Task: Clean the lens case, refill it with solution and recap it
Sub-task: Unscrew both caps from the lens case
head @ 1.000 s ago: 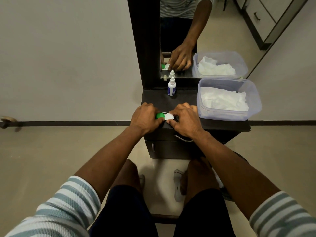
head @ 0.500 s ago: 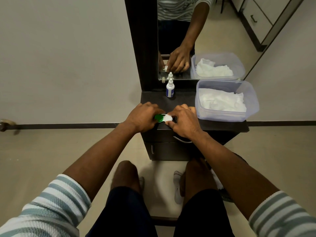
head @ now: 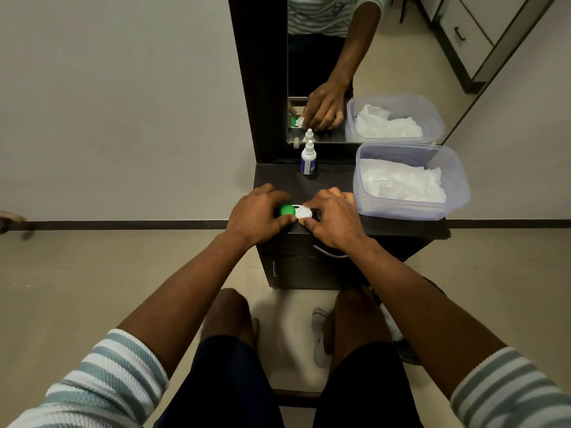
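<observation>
Gripping round green cap [head: 286, 210] | left hand [head: 258, 216] | right hand [head: 335, 219] white cap [head: 304, 212]

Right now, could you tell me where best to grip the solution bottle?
Grip the solution bottle round its wide body from the front. It stands upright with a narrow capped tip; the mirror blocks the back and the tissue tub crowds its right.

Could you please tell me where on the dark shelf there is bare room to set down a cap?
Bare shelf shows between the dropper bottle and the plastic tub, and left of the bottle. The front edge is crowded: left hand and right hand hold the lens case.
</observation>
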